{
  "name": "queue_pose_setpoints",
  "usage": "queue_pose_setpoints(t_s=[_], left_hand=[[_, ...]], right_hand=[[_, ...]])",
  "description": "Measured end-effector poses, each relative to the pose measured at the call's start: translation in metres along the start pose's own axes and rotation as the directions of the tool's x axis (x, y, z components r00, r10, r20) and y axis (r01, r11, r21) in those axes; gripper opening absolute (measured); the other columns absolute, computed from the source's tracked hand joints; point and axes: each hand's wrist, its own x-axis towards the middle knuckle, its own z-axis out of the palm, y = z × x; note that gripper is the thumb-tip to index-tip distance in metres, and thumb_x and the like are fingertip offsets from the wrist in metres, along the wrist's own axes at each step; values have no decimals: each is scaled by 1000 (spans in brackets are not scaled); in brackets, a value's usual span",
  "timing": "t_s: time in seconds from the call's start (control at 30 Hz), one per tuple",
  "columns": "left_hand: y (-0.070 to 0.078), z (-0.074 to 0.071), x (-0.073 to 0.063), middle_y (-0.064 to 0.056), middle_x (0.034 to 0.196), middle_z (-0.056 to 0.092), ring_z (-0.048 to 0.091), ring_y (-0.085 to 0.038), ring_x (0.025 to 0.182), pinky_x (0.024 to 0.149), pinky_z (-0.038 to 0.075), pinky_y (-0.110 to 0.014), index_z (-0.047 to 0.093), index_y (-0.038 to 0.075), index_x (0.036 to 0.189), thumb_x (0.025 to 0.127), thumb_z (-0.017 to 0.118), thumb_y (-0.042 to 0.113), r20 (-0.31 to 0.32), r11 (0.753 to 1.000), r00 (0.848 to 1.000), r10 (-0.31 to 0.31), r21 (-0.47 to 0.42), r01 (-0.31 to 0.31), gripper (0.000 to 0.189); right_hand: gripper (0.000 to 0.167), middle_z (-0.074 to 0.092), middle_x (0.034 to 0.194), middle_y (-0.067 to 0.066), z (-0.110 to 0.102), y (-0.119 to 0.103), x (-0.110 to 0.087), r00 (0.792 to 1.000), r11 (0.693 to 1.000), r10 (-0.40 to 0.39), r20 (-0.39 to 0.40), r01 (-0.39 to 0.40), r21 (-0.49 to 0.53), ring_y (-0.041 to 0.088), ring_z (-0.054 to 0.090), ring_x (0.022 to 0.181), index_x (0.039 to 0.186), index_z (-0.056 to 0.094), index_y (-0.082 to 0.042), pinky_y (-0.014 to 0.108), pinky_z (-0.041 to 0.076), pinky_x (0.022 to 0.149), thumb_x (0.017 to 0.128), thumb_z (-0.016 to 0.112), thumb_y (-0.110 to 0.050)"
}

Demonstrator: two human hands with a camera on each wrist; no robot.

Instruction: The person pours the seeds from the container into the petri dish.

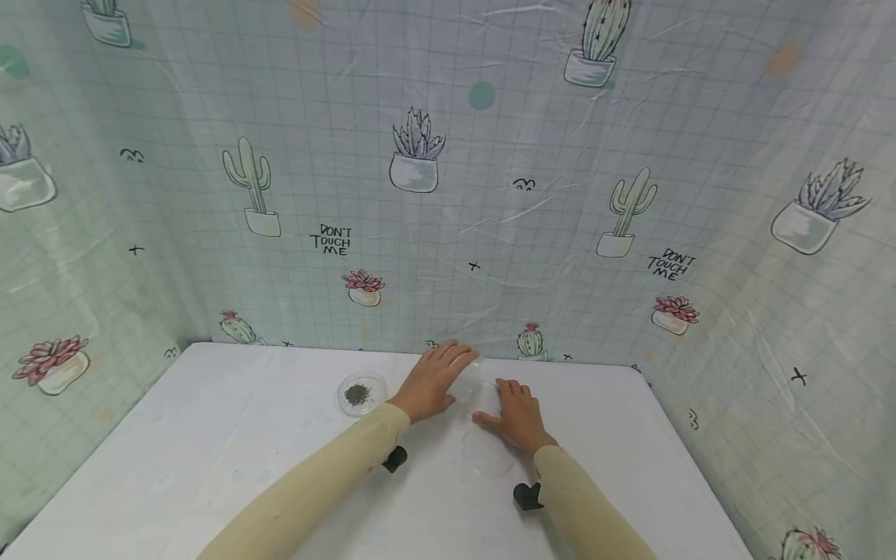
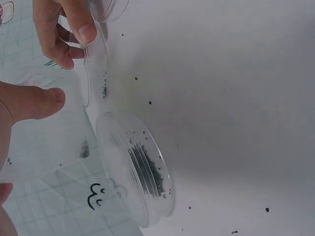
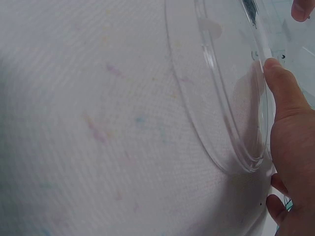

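Note:
My left hand [image 1: 432, 383] holds a translucent plastic container [image 2: 44, 142] with a little cluster of dark grains inside; its exact shape is unclear. To its right, my right hand [image 1: 516, 418] grips a clear petri dish [image 2: 102, 66] by the rim, thumb on one side and fingers on the other. A few dark grains show in that dish. Nearer the person lies a clear round dish or lid [image 1: 488, 454], flat on the table. Left of the left hand stands another petri dish [image 1: 379, 386] with a heap of dark grains [image 1: 357, 394].
Loose dark grains are scattered on the white table [image 1: 266, 435]. A patterned cloth [image 1: 448, 264] hangs behind and along both sides. Black wrist-camera pieces [image 1: 528, 496] sit beside the sleeves.

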Motion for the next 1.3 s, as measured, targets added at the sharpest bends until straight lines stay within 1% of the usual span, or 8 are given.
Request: queue_pose_setpoints(t_s=[0.3, 0.47, 0.7, 1.0, 1.3], left_hand=[[0, 0, 2, 0, 148, 43, 36, -26, 141, 109, 43, -47, 36, 21, 148, 68, 88, 17, -3, 999, 999, 44, 25, -44, 95], [2, -2, 3, 0, 149, 42, 35, -24, 142, 111, 41, -46, 36, 21, 148, 69, 87, 18, 17, 998, 998, 52, 43, -53, 94], [0, -1, 4, 0, 148, 43, 36, -24, 142, 111, 42, -44, 35, 22, 148, 70, 87, 20, 21, 993, 996, 82, 79, -83, 94], [1, -4, 7, 1, 149, 42, 34, -22, 143, 113, 40, -41, 35, 22, 148, 71, 86, 21, 52, 984, 991, 124, 120, -129, 93], [2, -8, 11, 2, 149, 42, 33, -21, 144, 114, 39, -39, 34, 24, 148, 73, 85, 20, 82, 979, 987, 138, 143, -149, 90]], right_hand=[[90, 51, 137, 16, 2, 0, 1, 1000, 1000, 13, 10, -13, -4, 35, 46, 125, 140, 43, -5, 58, 42, 101, 76, 71, -62], [89, 51, 138, 16, 1, -1, 0, 1000, 1000, 13, 14, -13, -5, 35, 45, 126, 140, 43, -5, 58, 42, 102, 77, 71, -61], [89, 51, 137, 17, 0, -1, 0, 1000, 1000, 13, 16, -13, -3, 35, 45, 126, 140, 43, -5, 58, 42, 101, 76, 71, -61], [89, 51, 137, 16, 1, -1, 1, 1000, 1000, 14, 18, -14, -9, 34, 46, 125, 140, 43, -5, 58, 42, 101, 77, 71, -60], [88, 52, 136, 17, 1, -1, 1, 1000, 1000, 7, 9, -7, -27, 34, 47, 124, 139, 44, -4, 58, 44, 100, 77, 71, -60]])
